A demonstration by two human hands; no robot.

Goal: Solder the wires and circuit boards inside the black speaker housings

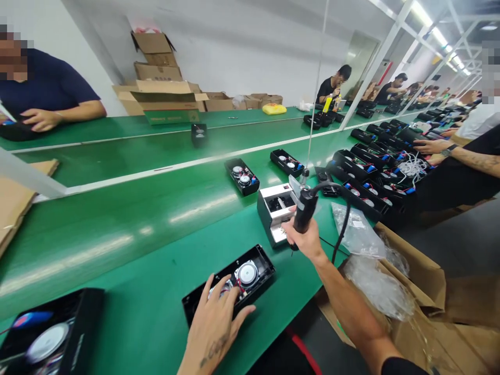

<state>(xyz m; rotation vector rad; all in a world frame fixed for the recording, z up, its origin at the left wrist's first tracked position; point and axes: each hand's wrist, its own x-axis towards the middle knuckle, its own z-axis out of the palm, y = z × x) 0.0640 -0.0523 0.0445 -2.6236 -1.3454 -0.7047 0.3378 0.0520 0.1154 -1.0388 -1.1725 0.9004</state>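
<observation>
On the green bench just before me lies an open black speaker housing (266, 260) with a round silver speaker (247, 274) and red wires inside. My left hand (219, 312) rests over its left part, fingers spread, hiding some of what is in there. Farther right, my right hand (302, 237) is wrapped round a black electric screwdriver (304, 212), whose cable loops away to the right. The screwdriver's tip points down beside a silver and black screw feeder (273, 205), close to its front opening.
More open housings lie on the line: one (242, 177) behind the feeder, another (52, 333) at lower left, and several stacked at right. Plastic bags (359, 229) and a cardboard box (414, 271) stand at right. A co-worker (58, 88) sits across at left; a co-worker's arm (464, 156) reaches in from the right.
</observation>
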